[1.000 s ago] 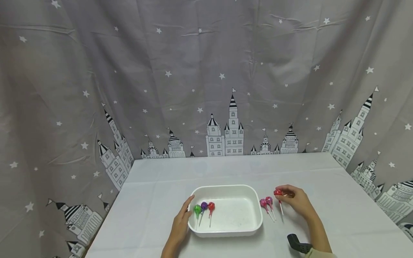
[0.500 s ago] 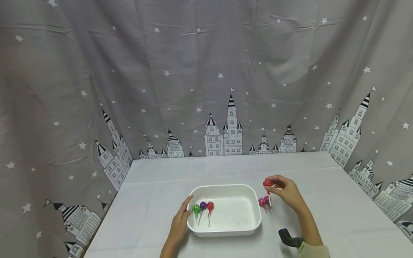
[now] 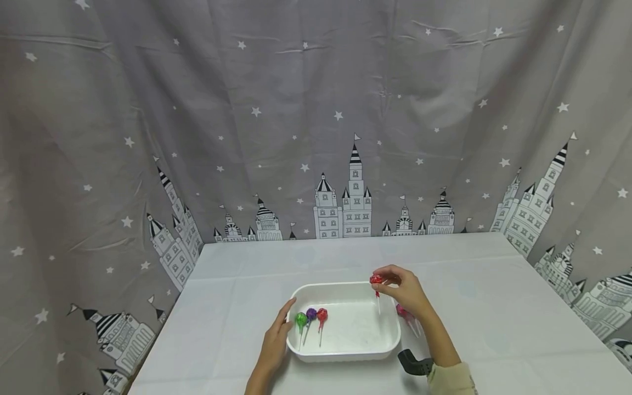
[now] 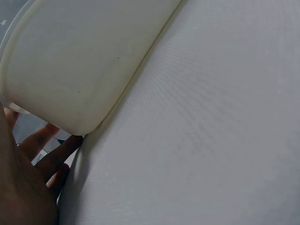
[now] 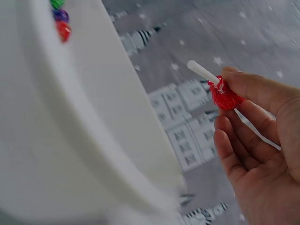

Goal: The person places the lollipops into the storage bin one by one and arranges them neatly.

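My right hand pinches a red lollipop by its head, stick hanging down, above the right rear part of the white tray. In the right wrist view thumb and fingers of the right hand hold the red head. My left hand rests against the tray's left side; in the left wrist view the fingers of the left hand touch the tray wall. Inside, at the left, lie a green, a purple and a red lollipop.
Right of the tray, pink lollipops lie on the white table, partly hidden by the right arm. A black piece sticks out at the right wrist. Behind the table hangs a grey curtain with castles and stars.
My right hand has carried the red lollipop leftward from the table's right side, past the pink ones, to over the tray. The left hand has stayed at the tray.
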`<action>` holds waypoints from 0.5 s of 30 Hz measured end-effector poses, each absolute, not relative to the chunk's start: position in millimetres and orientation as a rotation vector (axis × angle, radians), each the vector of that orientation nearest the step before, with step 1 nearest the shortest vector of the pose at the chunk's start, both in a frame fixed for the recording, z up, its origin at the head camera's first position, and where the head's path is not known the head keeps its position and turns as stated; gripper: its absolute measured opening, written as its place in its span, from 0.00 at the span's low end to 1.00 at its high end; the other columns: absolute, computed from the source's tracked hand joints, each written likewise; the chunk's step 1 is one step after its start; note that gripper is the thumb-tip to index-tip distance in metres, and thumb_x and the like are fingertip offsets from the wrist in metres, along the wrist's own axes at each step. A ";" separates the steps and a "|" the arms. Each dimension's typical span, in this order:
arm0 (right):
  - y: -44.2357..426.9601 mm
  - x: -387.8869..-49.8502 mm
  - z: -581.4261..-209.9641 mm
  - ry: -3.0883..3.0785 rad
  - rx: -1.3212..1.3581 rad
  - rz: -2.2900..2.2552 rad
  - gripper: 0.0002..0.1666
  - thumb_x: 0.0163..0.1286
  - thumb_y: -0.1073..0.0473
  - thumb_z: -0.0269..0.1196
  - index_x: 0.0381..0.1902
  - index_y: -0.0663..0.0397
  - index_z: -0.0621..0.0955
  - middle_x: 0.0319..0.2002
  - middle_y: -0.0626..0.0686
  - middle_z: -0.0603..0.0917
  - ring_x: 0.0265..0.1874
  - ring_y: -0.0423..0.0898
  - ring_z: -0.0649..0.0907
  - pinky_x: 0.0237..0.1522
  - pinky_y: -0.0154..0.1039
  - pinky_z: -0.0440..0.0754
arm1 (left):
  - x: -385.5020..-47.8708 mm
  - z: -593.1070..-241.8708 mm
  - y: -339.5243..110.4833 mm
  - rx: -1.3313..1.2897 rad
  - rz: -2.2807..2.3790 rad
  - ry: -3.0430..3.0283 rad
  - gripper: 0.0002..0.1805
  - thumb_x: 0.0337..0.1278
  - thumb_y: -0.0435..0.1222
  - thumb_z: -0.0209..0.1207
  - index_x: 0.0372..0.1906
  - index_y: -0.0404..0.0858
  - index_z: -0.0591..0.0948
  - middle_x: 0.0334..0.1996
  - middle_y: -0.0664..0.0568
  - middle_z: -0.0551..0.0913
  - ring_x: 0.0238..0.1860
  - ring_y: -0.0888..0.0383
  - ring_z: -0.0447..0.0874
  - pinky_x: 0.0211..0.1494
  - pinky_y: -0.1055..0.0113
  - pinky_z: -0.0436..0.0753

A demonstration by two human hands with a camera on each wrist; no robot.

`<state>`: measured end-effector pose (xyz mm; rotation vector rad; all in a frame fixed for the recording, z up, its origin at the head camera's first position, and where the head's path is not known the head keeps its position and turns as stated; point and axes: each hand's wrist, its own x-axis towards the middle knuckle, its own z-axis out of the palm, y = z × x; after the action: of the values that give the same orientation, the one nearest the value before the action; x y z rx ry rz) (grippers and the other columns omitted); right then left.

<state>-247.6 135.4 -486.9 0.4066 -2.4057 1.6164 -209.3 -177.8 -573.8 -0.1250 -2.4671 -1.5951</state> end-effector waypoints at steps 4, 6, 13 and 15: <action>116.3 -250.6 -492.7 -2.402 0.451 1.645 0.18 0.52 0.58 0.70 0.42 0.56 0.81 0.35 0.50 0.84 0.34 0.44 0.80 0.38 0.34 0.81 | -209.6 -573.4 -177.5 -0.130 -1.595 -2.470 0.27 0.64 0.34 0.41 0.67 0.56 0.65 0.68 0.48 0.60 0.67 0.44 0.56 0.68 0.48 0.55; 107.1 -251.9 -495.8 -2.387 0.471 1.674 0.18 0.52 0.60 0.70 0.42 0.57 0.81 0.35 0.51 0.84 0.34 0.45 0.80 0.37 0.33 0.81 | -209.8 -573.3 -177.5 -0.129 -1.589 -2.472 0.27 0.64 0.34 0.41 0.67 0.56 0.65 0.68 0.48 0.60 0.67 0.44 0.56 0.68 0.48 0.55; 78.0 -258.4 -502.9 -2.405 0.445 1.723 0.17 0.50 0.62 0.71 0.40 0.56 0.82 0.34 0.50 0.83 0.33 0.44 0.81 0.35 0.31 0.81 | -210.1 -573.0 -177.8 -0.116 -1.587 -2.480 0.27 0.64 0.34 0.40 0.67 0.55 0.65 0.68 0.47 0.60 0.67 0.44 0.56 0.68 0.48 0.55; 71.0 -260.2 -504.4 -2.421 0.457 1.703 0.17 0.51 0.61 0.71 0.39 0.56 0.82 0.33 0.49 0.83 0.32 0.43 0.81 0.34 0.30 0.81 | -210.1 -573.0 -177.9 -0.117 -1.579 -2.483 0.27 0.64 0.34 0.40 0.67 0.56 0.65 0.68 0.47 0.60 0.67 0.44 0.56 0.67 0.48 0.56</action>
<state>-260.2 71.0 -504.4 0.4570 -2.4212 1.7030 -210.1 -177.9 -573.0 -0.1167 -2.4833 -1.5795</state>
